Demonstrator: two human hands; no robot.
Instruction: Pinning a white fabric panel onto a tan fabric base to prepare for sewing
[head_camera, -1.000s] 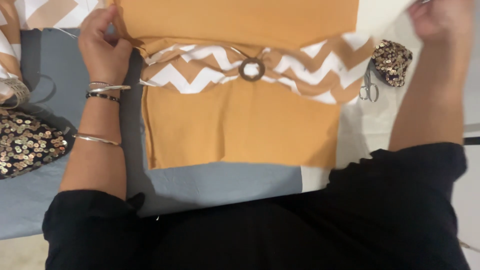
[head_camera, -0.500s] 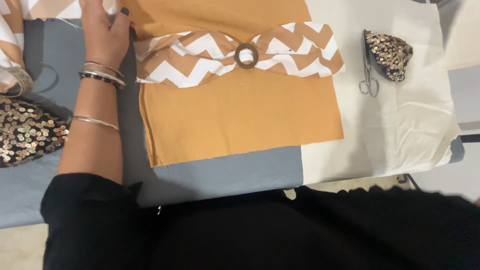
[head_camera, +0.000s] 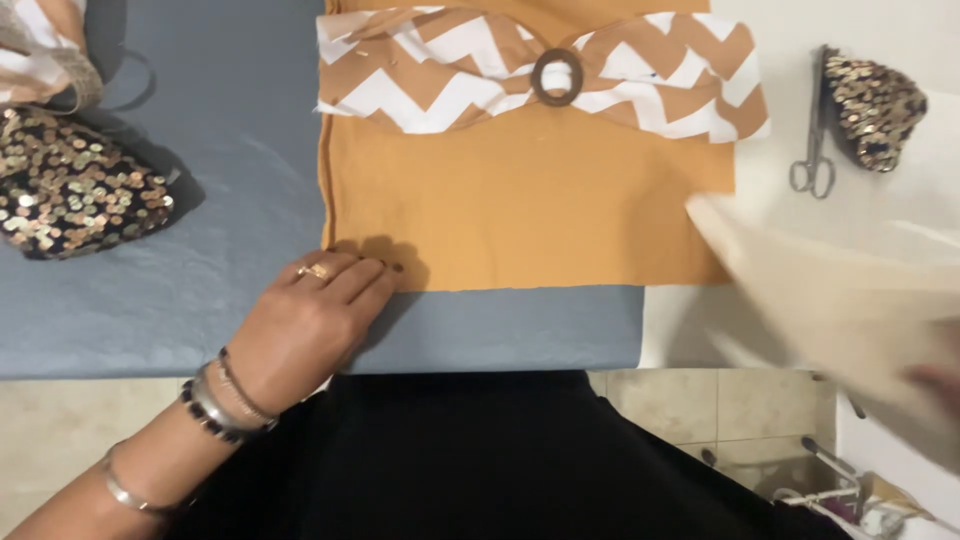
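Left hand (head_camera: 318, 310) lies flat, fingers together, palm down on the grey cover (head_camera: 180, 290) of the counter, fingertips touching the near left corner of the orange fabric (head_camera: 520, 215); it grips nothing. Ring on one finger, bracelets on the wrist. Orange fabric lies spread flat at centre, far part under a chevron band (head_camera: 440, 70) in orange and white, gathered through a brown ring (head_camera: 556, 77) at its middle. Right hand (head_camera: 935, 380) at the near right edge, blurred, mostly hidden behind a cream cloth (head_camera: 830, 300) that it seems to hold; cannot tell how closed it is. Cream cloth overlaps the near right corner of the orange fabric. Scissors (head_camera: 812, 150) far right on white surface, just beside a sequin piece (head_camera: 875, 105). Another sequin piece (head_camera: 75, 190) at far left on the grey cover.
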